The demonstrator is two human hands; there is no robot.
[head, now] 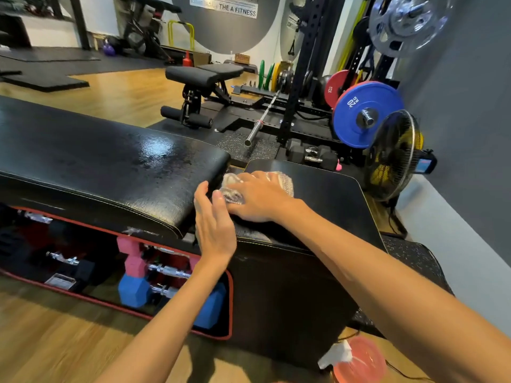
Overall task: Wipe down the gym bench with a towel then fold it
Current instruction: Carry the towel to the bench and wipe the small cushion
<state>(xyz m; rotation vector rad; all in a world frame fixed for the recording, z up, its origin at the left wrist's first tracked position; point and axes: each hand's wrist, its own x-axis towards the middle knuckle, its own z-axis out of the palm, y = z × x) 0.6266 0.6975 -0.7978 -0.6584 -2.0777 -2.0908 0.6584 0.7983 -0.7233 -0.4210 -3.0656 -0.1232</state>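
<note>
Dumbbells (132,275) fill the table's (96,161) open base; flat right hand (262,199) presses the crumpled pale towel (284,181), left hand (213,225) open.

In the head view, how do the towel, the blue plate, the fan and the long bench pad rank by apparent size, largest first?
1. Long bench pad.
2 and 3. Blue plate and fan: look alike, not ranked.
4. Towel, partly covered by the right hand.

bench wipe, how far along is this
Done, it seems: the long pad shines wet. In hand: the right hand presses the towel on the short pad by the gap; the left hand rests at the long pad's end. Left: finishing, then folding.
</note>
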